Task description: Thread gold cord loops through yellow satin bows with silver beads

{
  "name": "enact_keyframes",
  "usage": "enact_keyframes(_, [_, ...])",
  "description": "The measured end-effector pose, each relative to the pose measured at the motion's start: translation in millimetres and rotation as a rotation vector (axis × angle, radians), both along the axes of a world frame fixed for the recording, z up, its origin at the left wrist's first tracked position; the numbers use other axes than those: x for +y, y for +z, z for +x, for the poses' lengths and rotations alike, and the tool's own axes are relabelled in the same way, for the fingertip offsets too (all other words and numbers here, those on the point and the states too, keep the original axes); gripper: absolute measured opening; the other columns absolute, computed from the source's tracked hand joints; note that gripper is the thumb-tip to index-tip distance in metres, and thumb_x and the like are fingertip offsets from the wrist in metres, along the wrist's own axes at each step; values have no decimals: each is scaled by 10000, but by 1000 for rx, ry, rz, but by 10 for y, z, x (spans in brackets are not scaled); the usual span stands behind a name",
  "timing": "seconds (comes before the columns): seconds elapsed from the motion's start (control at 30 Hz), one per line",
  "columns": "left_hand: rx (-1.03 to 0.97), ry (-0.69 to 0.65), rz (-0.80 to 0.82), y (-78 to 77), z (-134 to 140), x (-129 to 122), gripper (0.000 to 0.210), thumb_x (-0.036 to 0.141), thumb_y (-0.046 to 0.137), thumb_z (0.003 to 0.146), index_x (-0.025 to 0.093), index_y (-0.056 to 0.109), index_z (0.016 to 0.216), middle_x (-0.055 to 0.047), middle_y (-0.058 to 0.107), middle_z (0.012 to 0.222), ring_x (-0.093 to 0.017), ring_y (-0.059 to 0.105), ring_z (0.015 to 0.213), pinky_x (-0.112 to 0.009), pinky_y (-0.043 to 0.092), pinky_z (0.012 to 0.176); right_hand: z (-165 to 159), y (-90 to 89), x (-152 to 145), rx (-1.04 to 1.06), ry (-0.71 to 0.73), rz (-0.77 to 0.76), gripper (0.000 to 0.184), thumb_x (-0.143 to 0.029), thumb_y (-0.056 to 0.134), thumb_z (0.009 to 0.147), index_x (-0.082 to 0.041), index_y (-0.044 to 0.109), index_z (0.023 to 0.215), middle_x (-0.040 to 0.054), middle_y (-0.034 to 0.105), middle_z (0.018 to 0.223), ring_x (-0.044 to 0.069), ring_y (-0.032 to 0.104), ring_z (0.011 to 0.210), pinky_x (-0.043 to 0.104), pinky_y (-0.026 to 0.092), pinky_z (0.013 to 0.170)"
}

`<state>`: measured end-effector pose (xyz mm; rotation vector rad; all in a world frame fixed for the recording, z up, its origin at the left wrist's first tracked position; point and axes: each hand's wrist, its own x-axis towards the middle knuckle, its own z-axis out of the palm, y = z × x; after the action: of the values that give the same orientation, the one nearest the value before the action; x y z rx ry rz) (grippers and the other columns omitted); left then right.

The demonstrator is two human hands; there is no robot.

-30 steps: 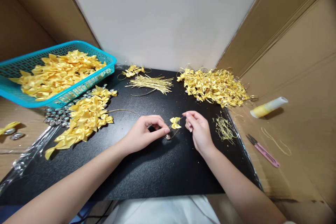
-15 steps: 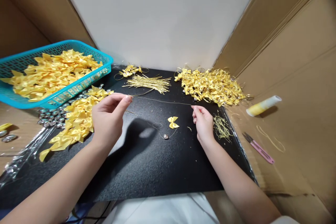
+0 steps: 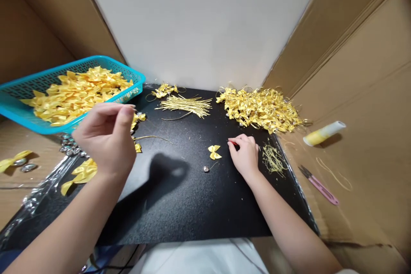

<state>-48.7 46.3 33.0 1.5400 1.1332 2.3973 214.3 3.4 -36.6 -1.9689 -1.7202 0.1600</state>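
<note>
My left hand (image 3: 107,141) is raised at the left, with thumb and forefinger pinched together. From behind it trails a gold cord (image 3: 154,137), its free end over the black tabletop (image 3: 180,205). My right hand (image 3: 245,152) is low at the right, closed in a pinch. Something small and red shows at its fingertips, too small to name. Just left of it lies a single yellow ribbon bow (image 3: 214,152). A silver bell-like bead (image 3: 206,169) with a thin thread sits below the bow.
A teal basket (image 3: 141,83) of yellow bows stands left, beside silver beads (image 3: 69,147). At the back are a bundle of gold cords (image 3: 186,105) and a heap of finished-looking bows (image 3: 260,109). Cord scraps (image 3: 272,158), pink thread snips (image 3: 319,186) and a yellow-white tube (image 3: 324,132) are right.
My left hand has moved left, and the thread stretched between both hands no longer shows. My right hand has moved slightly down and left. The view has shifted a little.
</note>
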Motion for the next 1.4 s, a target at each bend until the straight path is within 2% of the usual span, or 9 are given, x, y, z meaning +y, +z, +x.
enact_keyframes(0.13, [98, -3, 91, 381, -75, 79, 45, 156, 698, 702, 170, 704, 660, 28, 593, 570, -74, 525, 555, -227, 393, 554, 0, -51, 0, -33, 12, 4, 217, -253, 552, 877, -237, 752, 959, 53, 664, 901, 241, 503, 903, 388, 349, 759])
enact_keyframes(0.3, [537, -138, 60, 927, -3, 132, 55, 155, 711, 724, 172, 684, 680, 2, 622, 629, -87, 518, 584, -245, 395, 553, -45, 37, 4, 10, 59, 90, 317, -305, 574, 846, -231, 687, 1133, 109, 618, 1067, 316, 482, 1019, 483, 388, 836])
enact_keyframes(0.5, [962, -249, -34, 1425, 247, 97, 135, 256, 649, 793, 170, 689, 697, 7, 621, 637, -76, 484, 581, -231, 395, 589, -403, 875, 121, 659, 539, 178, 701, -488, 672, 784, -308, 395, 1402, 72, 409, 1450, 271, 397, 1309, 463, 382, 1039])
enact_keyframes(0.6, [1016, -251, -59, 1496, 367, 65, 157, 272, 620, 801, 173, 694, 704, 6, 626, 646, -82, 480, 586, -236, 385, 595, -611, 1186, 228, 909, 762, 87, 687, -521, 654, 795, -320, 373, 1389, 74, 516, 1334, 224, 507, 1191, 401, 449, 958])
enact_keyframes(0.67, [1030, -234, -90, 1485, 399, 63, 161, 288, 618, 789, 184, 694, 693, 9, 625, 646, -91, 486, 590, -246, 379, 600, -651, 1234, 297, 998, 863, -32, 493, -537, 594, 838, -264, 515, 1240, 49, 629, 974, 179, 593, 904, 345, 487, 799])
enact_keyframes(0.77, [997, -200, -176, 1405, 362, 97, 200, 350, 619, 775, 192, 688, 673, 13, 598, 622, -98, 477, 590, -252, 370, 601, -493, 1176, 343, 1000, 902, -132, 381, -558, 487, 894, -198, 600, 843, -50, 405, 567, 106, 412, 532, 270, 382, 552])
enact_keyframes(0.87, [983, -212, -345, 1261, 286, 154, 249, 403, 613, 771, 182, 700, 692, 9, 563, 590, -100, 443, 575, -250, 346, 575, -140, 1171, 280, 875, 823, -75, 404, -528, 474, 911, -188, 569, 716, -58, 355, 549, 91, 329, 503, 250, 294, 505])
enact_keyframes(1.03, [1014, -357, -699, 883, 339, 215, 342, 509, 596, 762, 184, 699, 737, 25, 528, 528, -93, 398, 496, -237, 298, 486, 474, 1403, 0, 510, 606, 43, 262, -398, 571, 883, -181, 690, 798, 3, 605, 698, 112, 509, 642, 266, 395, 615])
enact_keyframes(1.4, [1137, -908, -825, 132, 1071, 105, 330, 501, 569, 766, 214, 723, 712, -7, 697, 660, -147, 575, 570, -239, 395, 514, 1344, 1491, -398, 252, 204, 210, 213, -374, 647, 820, -189, 688, 722, 21, 640, 728, 149, 580, 696, 320, 459, 673])
